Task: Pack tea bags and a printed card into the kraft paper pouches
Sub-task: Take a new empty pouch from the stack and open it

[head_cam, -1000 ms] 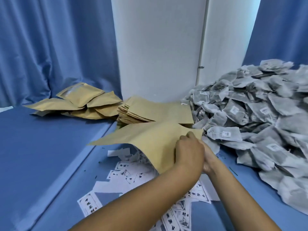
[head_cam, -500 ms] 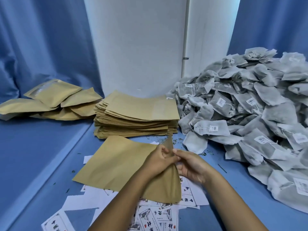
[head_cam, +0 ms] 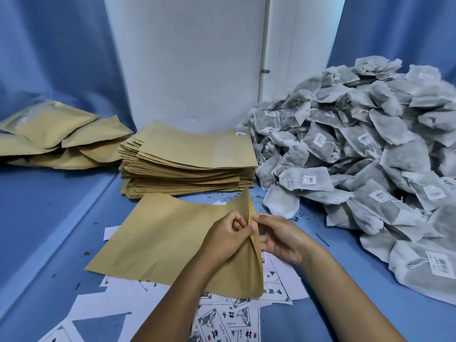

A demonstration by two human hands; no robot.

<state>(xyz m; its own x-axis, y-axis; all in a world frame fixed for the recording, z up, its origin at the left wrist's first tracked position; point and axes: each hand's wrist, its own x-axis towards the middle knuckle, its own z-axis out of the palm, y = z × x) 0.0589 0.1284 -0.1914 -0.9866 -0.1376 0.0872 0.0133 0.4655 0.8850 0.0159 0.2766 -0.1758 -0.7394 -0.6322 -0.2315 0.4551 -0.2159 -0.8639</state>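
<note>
A flat kraft paper pouch (head_cam: 162, 243) lies low over the printed cards (head_cam: 222, 319) in the middle of the blue table. My left hand (head_cam: 228, 236) pinches its right edge from the left. My right hand (head_cam: 278, 236) pinches the same edge from the right, and that edge stands up between my fingers. A big heap of grey tea bags (head_cam: 357, 156) with white barcode tags fills the right side. Whether the pouch mouth is parted, I cannot tell.
A stack of flat kraft pouches (head_cam: 187, 164) stands behind the held one. Several bulging pouches (head_cam: 56, 134) lie at the far left on a raised blue ledge. A white pillar (head_cam: 187, 58) and blue curtains close off the back. Tea crumbs dot the table.
The pouch has come down from in front of the stack to just above the cards. My hands went from clasped together at its corner to pinching its right edge from both sides.
</note>
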